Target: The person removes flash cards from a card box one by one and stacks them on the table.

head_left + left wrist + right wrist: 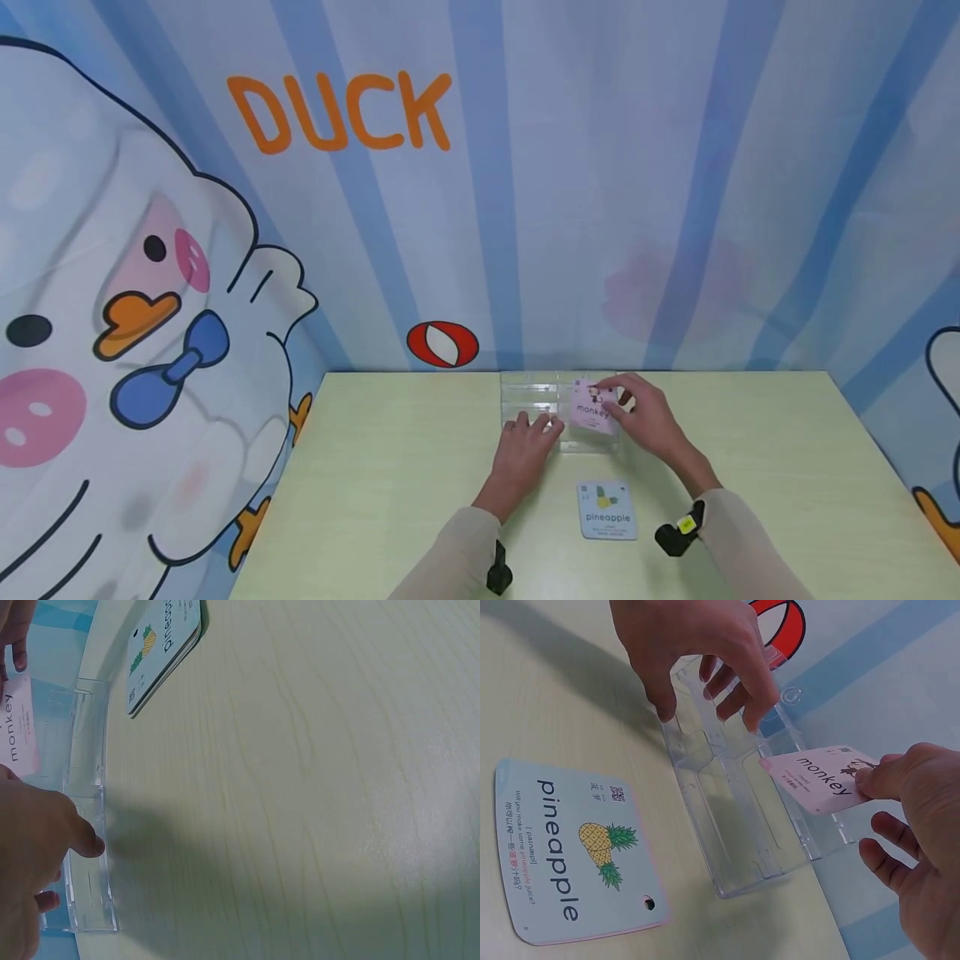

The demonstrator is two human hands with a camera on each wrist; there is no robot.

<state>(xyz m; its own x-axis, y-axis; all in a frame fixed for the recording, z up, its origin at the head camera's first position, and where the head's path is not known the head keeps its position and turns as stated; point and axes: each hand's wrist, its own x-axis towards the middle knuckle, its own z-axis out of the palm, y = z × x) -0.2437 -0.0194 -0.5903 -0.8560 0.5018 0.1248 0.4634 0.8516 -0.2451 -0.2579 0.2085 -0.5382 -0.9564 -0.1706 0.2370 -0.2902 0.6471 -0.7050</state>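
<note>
A pink flash card reading "monkey" (pixel 591 410) is pinched between the thumb and fingers of my right hand (pixel 647 417) at its upper right edge. It is held tilted over the right half of a clear plastic tiered rack (pixel 731 817). My left hand (pixel 525 454) rests at the rack's left front part, fingers spread and lightly bent over it; the right wrist view shows its thumb by the front edge. In front of the rack lies a stack of flash cards with "pineapple" (pixel 577 851) on top, close to neither hand's fingers.
The rack stands on a pale wood-grain table (pixel 397 483), near its back edge. A blue striped curtain (pixel 555 183) with a printed duck rises behind the table. Dark cameras are strapped on both wrists.
</note>
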